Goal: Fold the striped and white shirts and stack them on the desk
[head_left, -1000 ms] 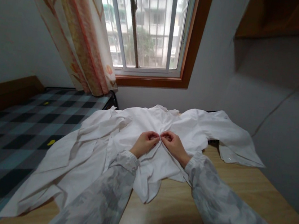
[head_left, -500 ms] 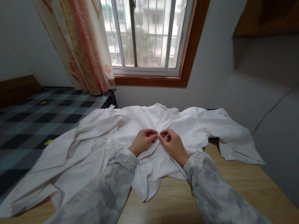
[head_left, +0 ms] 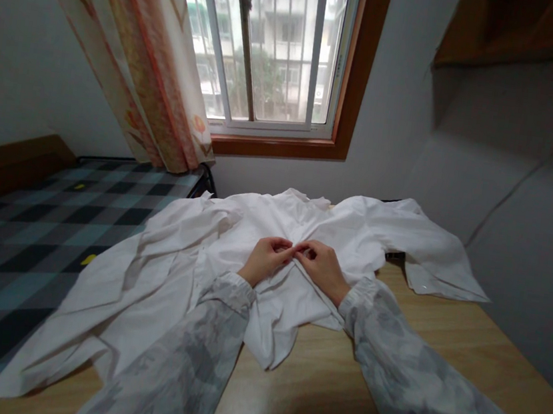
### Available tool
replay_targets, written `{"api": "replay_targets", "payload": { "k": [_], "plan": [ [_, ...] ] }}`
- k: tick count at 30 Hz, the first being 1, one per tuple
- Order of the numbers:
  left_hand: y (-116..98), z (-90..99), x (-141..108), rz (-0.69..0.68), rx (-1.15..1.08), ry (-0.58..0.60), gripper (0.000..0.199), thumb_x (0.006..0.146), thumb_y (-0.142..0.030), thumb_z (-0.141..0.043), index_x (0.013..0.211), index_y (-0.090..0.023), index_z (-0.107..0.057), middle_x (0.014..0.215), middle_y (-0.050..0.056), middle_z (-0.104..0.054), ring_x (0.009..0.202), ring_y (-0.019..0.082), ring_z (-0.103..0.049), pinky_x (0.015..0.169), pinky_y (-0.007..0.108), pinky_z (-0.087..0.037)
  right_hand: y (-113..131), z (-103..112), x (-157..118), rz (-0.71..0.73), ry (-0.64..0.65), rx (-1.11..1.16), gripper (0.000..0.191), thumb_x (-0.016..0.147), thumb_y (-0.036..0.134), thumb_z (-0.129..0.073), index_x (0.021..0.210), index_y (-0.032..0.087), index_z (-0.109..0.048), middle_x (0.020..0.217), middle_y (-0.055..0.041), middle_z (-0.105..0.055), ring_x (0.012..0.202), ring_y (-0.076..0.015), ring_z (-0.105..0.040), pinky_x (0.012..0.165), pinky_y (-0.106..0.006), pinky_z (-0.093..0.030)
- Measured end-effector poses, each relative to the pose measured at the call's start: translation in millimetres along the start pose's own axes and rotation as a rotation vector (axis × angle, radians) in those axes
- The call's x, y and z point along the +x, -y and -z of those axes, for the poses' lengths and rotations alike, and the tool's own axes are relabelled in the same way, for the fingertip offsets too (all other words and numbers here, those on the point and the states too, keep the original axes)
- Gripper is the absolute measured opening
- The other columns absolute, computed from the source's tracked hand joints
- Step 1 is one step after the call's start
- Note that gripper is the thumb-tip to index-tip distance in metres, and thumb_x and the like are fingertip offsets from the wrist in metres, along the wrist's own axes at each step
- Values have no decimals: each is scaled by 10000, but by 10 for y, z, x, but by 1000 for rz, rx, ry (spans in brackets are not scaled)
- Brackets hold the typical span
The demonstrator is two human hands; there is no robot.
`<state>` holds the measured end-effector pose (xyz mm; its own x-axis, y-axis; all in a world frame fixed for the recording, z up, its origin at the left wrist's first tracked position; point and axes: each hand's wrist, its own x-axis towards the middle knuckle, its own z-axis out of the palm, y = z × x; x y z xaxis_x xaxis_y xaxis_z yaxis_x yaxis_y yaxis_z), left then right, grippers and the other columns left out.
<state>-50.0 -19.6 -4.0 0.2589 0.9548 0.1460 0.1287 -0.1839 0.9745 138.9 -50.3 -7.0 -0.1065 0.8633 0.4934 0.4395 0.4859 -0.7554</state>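
A white long-sleeved shirt (head_left: 249,220) lies spread out with its collar toward the window and its sleeves out to both sides. My left hand (head_left: 267,258) pinches the cloth at the middle of the shirt's front. My right hand (head_left: 318,264) grips the same front edge from the other side, and the fingertips of both hands meet there. The small piece between the fingertips is hidden. Folds run down from the hands to the loose hem, and one sleeve cuff hangs flat at the right.
Under the shirt is a wooden table (head_left: 315,386). At the left stands a bed with a checked cover (head_left: 15,235). A flowered curtain (head_left: 134,48) hangs beside the window (head_left: 280,53). A wooden shelf (head_left: 524,36) and a cable (head_left: 521,183) are on the right wall.
The fingertips of my two hands have come closer together and now touch at the shirt's front. The shirt lies as before.
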Motion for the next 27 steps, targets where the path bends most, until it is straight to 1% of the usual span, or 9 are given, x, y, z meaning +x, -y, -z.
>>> {"api": "replay_targets", "payload": {
  "k": [5, 9, 15, 19, 24, 27],
  "plan": [
    [-46, 26, -16, -16, 10, 33, 535, 743, -637, -886, 883, -125, -824, 743, 58, -772, 620, 147, -642, 569, 239, -491, -2, -3, -3, -43, -34, 65, 164, 944, 369, -737, 901, 230, -813, 876, -54, -805, 742, -215, -689, 737, -338, -522],
    [-79, 48, -15, -38, -7, 18, 487, 740, -601, -898, 850, -130, -840, 710, 59, -769, 629, 150, -637, 593, 245, -502, 1, -15, -8, -36, -62, 84, 175, 955, 381, -737, 939, 225, -813, 919, -59, -814, 771, -221, -707, 743, -341, -530],
    [-53, 40, -4, -34, -39, -8, 496, 721, -617, -903, 832, -138, -842, 724, 75, -782, 630, 161, -657, 585, 250, -505, 2, -14, -15, -34, -82, 80, 213, 958, 426, -743, 934, 224, -806, 922, -69, -814, 759, -226, -695, 740, -349, -531],
    [-60, 7, -29, -56, -12, -14, 450, 770, -582, -872, 865, -143, -837, 780, 84, -797, 652, 171, -688, 600, 257, -524, -3, -13, -10, -55, -66, 94, 218, 956, 427, -736, 921, 222, -804, 909, -70, -813, 765, -230, -701, 733, -348, -529],
    [-89, -21, -70, -85, 55, -26, 377, 848, -521, -795, 858, -144, -819, 742, 71, -778, 650, 177, -695, 595, 256, -517, -38, -33, -3, -88, -67, 108, 197, 936, 403, -730, 909, 219, -795, 897, -71, -811, 751, -226, -697, 728, -345, -533],
    [-83, -30, -86, -99, 118, -50, 329, 869, -469, -761, 863, -146, -819, 774, 78, -795, 678, 185, -713, 621, 260, -527, -57, -43, -3, -106, -58, 114, 172, 927, 377, -728, 902, 218, -789, 881, -58, -802, 736, -214, -688, 718, -332, -525]
  ]
}}
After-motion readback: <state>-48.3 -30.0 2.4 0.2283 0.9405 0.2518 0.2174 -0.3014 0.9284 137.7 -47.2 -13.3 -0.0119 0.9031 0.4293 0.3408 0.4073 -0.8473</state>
